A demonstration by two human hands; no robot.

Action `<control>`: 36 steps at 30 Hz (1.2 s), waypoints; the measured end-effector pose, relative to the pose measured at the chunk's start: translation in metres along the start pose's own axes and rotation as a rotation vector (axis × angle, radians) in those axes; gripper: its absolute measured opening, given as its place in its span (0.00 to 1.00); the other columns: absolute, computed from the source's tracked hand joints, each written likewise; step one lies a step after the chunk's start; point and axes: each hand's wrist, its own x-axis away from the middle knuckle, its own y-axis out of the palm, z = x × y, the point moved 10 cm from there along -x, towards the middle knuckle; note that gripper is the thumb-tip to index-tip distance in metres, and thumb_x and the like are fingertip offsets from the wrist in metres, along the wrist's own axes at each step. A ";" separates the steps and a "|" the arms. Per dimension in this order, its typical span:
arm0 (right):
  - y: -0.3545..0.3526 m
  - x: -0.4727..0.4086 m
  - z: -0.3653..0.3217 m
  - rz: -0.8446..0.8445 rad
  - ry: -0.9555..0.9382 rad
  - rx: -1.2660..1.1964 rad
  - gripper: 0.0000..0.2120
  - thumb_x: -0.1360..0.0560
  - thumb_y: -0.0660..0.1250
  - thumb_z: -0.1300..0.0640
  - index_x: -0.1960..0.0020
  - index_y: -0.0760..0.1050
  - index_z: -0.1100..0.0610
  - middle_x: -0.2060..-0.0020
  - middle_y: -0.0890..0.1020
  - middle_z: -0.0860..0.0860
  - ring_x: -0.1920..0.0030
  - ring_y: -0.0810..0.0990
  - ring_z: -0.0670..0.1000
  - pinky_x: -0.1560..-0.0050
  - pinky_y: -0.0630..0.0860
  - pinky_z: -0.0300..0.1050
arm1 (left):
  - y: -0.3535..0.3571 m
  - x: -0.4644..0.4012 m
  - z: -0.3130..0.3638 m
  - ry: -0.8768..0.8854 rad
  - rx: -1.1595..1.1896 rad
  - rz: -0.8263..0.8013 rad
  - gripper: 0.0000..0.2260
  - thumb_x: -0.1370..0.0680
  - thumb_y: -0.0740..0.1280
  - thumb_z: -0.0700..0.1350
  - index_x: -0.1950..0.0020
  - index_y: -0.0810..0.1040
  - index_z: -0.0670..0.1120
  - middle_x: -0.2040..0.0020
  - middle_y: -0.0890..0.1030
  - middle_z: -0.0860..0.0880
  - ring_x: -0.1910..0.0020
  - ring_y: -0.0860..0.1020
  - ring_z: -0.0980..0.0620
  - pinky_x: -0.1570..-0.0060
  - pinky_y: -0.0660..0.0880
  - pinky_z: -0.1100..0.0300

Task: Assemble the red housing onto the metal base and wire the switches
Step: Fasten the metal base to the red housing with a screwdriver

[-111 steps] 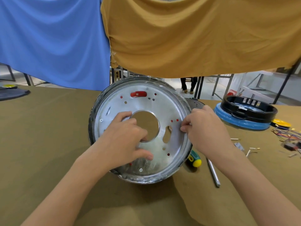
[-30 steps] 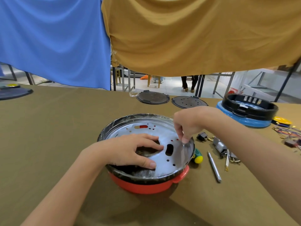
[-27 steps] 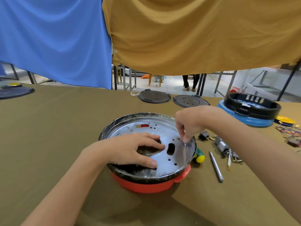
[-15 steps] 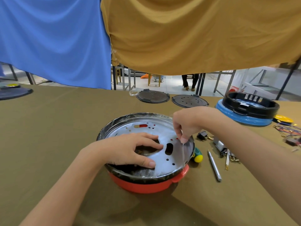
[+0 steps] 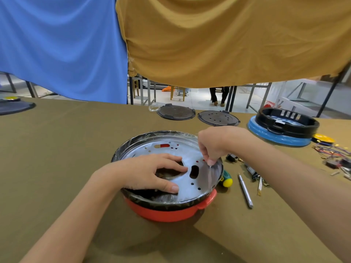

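Observation:
The red housing (image 5: 167, 213) lies upside down on the table with the round metal base (image 5: 171, 149) seated in its black rim, under clear film. My left hand (image 5: 146, 171) rests on the plate, its fingers lying over the edge of the central hole and its thumb pressing the metal. My right hand (image 5: 214, 143) hovers over the plate's right side and pinches a small silvery part just above a row of holes; the part is too small to identify. A black switch (image 5: 231, 158) and loose wires (image 5: 334, 154) lie to the right.
A green and yellow screwdriver (image 5: 226, 179) lies against the housing's right side, with a metal bit (image 5: 246, 192) beside it. A black ring on a blue base (image 5: 284, 124) stands at the back right. Two dark round lids (image 5: 175, 112) lie along the far edge.
The housing and plate, earlier tipped up on edge facing me, now lie flat on the table. Over the last second my right hand's pinch has stayed above the plate's right side, barely shifting.

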 end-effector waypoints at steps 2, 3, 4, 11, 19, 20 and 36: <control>-0.001 0.001 0.001 0.017 -0.011 -0.017 0.06 0.27 0.74 0.56 0.51 0.83 0.56 0.54 0.84 0.50 0.52 0.81 0.52 0.54 0.77 0.43 | 0.000 0.000 0.000 0.002 -0.002 -0.002 0.26 0.30 0.67 0.69 0.33 0.65 0.75 0.27 0.54 0.75 0.27 0.53 0.70 0.27 0.55 0.58; -0.001 0.002 0.003 0.029 -0.025 -0.045 0.04 0.27 0.75 0.55 0.53 0.83 0.54 0.55 0.83 0.48 0.54 0.80 0.50 0.56 0.75 0.42 | 0.000 0.001 0.000 0.001 -0.004 -0.001 0.26 0.30 0.67 0.69 0.33 0.65 0.75 0.27 0.54 0.75 0.27 0.53 0.70 0.27 0.55 0.58; -0.002 0.005 0.005 0.046 -0.043 -0.083 0.03 0.27 0.74 0.55 0.55 0.82 0.52 0.58 0.82 0.46 0.57 0.78 0.47 0.58 0.73 0.39 | 0.000 0.001 0.000 -0.001 -0.005 -0.001 0.26 0.30 0.67 0.69 0.32 0.65 0.75 0.27 0.54 0.75 0.27 0.53 0.70 0.27 0.54 0.58; -0.012 0.043 0.067 0.630 0.091 -0.673 0.05 0.20 0.63 0.57 0.52 0.76 0.49 0.67 0.74 0.45 0.68 0.73 0.40 0.68 0.69 0.35 | -0.001 0.001 0.001 -0.014 -0.027 0.014 0.25 0.27 0.67 0.66 0.31 0.65 0.73 0.26 0.54 0.74 0.26 0.53 0.69 0.27 0.53 0.58; 0.079 0.035 0.039 0.251 0.055 -0.682 0.28 0.28 0.74 0.47 0.33 0.66 0.47 0.41 0.77 0.46 0.43 0.77 0.49 0.41 0.76 0.50 | 0.000 0.001 -0.001 -0.013 -0.065 0.014 0.26 0.28 0.65 0.68 0.30 0.63 0.73 0.26 0.53 0.74 0.26 0.52 0.70 0.30 0.53 0.64; 0.077 0.033 0.043 0.299 0.084 -0.677 0.25 0.27 0.73 0.49 0.34 0.67 0.48 0.42 0.78 0.47 0.45 0.77 0.49 0.44 0.76 0.48 | 0.000 0.001 0.000 -0.010 -0.062 0.011 0.27 0.29 0.64 0.69 0.31 0.63 0.73 0.26 0.52 0.74 0.27 0.53 0.71 0.30 0.53 0.65; 0.031 0.122 0.133 1.542 0.152 -1.569 0.02 0.19 0.63 0.52 0.50 0.73 0.47 0.63 0.75 0.40 0.63 0.75 0.43 0.63 0.76 0.39 | -0.014 -0.007 0.022 -0.098 -0.188 0.001 0.28 0.27 0.64 0.70 0.28 0.64 0.69 0.24 0.56 0.67 0.24 0.49 0.61 0.25 0.50 0.50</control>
